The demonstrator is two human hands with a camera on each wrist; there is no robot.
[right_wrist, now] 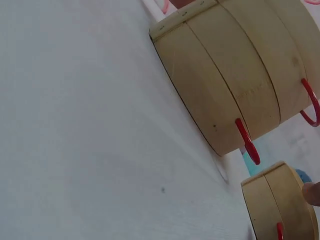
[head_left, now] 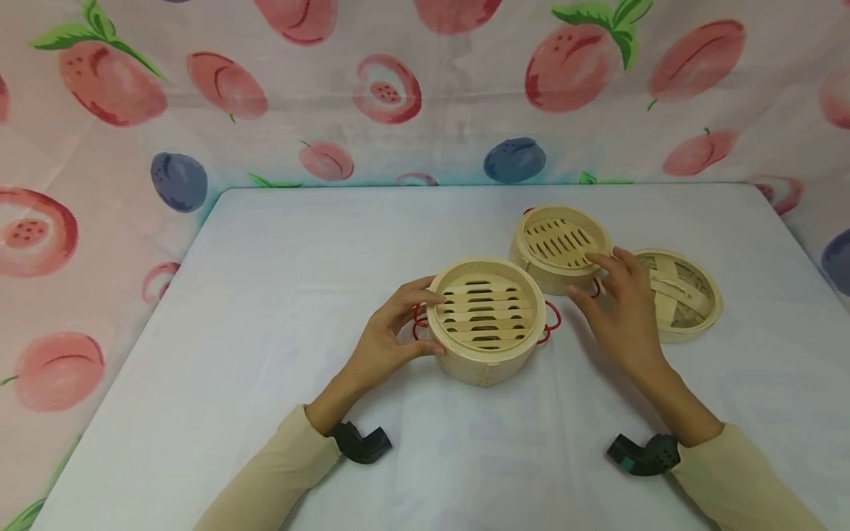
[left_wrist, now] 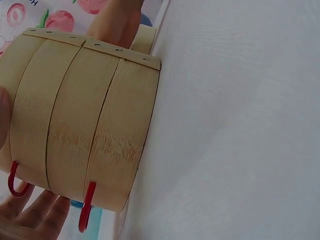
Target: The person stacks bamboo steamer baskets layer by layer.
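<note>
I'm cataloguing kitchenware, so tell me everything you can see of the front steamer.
The front steamer is round, pale and bamboo-looking, apparently two stacked tiers, with red loop handles on opposite sides. Its uncovered top shows a slatted floor with rows of slots. It stands upright on the white table, nearer the person than the other steamer. The left hand grips its side, thumb and fingers near the rim.

The front steamer (head_left: 485, 324) is pale yellow, its top striped with dark slots, its handles (left_wrist: 87, 206) red. Behind it, the smaller steamer (head_left: 559, 249) has the same yellow and dark slots; right of the front steamer, the lid (head_left: 680, 295) is yellow. Beneath it, the table (head_left: 265, 295) is white; behind it, the curtain (head_left: 458, 88) bears pink, red, blue and green fruit. Before it, 2 sleeves (head_left: 272, 472) are beige.
</note>
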